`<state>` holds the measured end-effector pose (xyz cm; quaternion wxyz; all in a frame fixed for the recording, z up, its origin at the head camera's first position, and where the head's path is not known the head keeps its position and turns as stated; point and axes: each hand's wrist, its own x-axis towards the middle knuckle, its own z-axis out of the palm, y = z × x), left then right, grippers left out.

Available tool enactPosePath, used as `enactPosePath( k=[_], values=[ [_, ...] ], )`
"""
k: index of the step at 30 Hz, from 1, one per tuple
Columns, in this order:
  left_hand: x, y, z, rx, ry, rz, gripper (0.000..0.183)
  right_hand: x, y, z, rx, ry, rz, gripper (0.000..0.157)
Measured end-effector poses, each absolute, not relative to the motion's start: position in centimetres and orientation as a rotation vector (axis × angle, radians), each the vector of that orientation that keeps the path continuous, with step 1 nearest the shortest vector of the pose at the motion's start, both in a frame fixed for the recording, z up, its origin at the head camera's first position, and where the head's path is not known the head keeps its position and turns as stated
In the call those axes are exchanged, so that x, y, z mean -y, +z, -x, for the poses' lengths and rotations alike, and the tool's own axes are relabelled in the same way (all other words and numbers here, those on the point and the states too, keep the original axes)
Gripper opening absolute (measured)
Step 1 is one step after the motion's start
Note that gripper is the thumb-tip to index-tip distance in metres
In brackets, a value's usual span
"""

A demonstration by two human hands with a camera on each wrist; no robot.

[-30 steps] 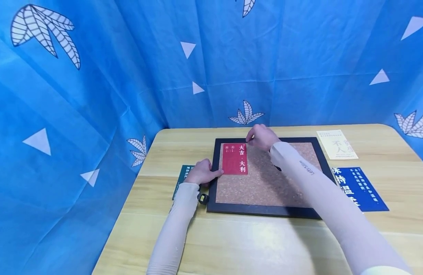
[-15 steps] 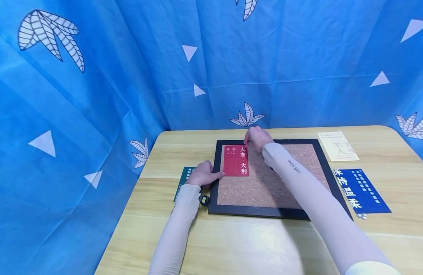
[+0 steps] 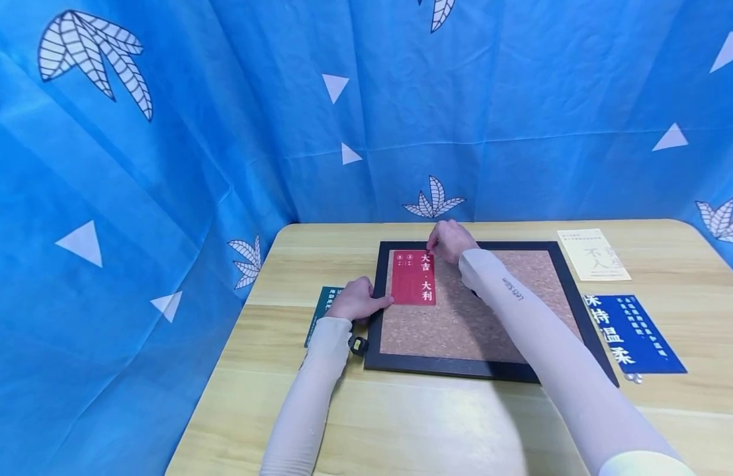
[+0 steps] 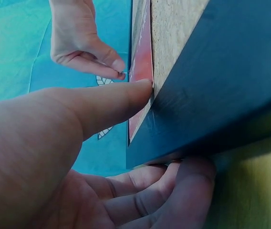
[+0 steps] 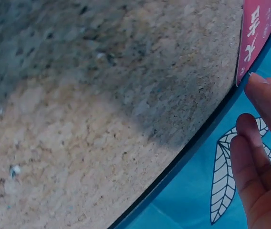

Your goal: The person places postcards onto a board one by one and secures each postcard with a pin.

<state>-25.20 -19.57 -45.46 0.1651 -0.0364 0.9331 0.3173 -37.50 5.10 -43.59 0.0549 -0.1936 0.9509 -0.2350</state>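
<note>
The red card (image 3: 413, 281) lies in the far left corner of the black-framed corkboard (image 3: 438, 337) on the wooden surface (image 3: 414, 416). The left hand (image 3: 356, 301) has its grip clamped on the board's left edge, thumb on the card's near left corner; at its far right corner, the right hand's (image 3: 452, 240) grip pinches a small pin (image 4: 123, 73) between thumb and forefinger.
</note>
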Motion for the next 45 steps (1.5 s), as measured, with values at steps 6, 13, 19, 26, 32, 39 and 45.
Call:
enactPosePath(
  k=[6,13,19,26,32,39,45],
  values=[
    [19.4,-45.4,25.1,-2.657,0.913,0.105,0.044,-5.0,-43.7,37.4,-2.894,-0.674,0.619,0.017],
    [19.3,-45.4,25.2,-2.651,0.921,0.093,0.046,-5.0,-43.8,37.4,-2.914,-0.585,0.650,0.023],
    [19.4,-45.6,25.3,-2.650,0.921,0.088,0.045,-4.7,-43.9,37.2,-2.930,-0.516,0.676,0.026],
    [19.4,-45.7,25.2,-2.647,0.915,0.090,0.045,-4.6,-44.3,36.8,-2.964,-0.461,0.729,0.018],
    [19.4,-45.7,25.3,-2.648,0.907,0.089,0.045,-4.7,-44.2,36.5,-2.950,-0.413,0.722,0.025],
    [19.6,-45.8,25.5,-2.647,0.899,0.101,0.047,-4.6,-43.7,36.1,-2.924,-0.333,0.703,0.041],
    [19.7,-45.8,25.6,-2.634,0.922,0.102,0.046,-4.5,-43.8,36.1,-2.904,-0.336,0.653,0.034]
  ],
)
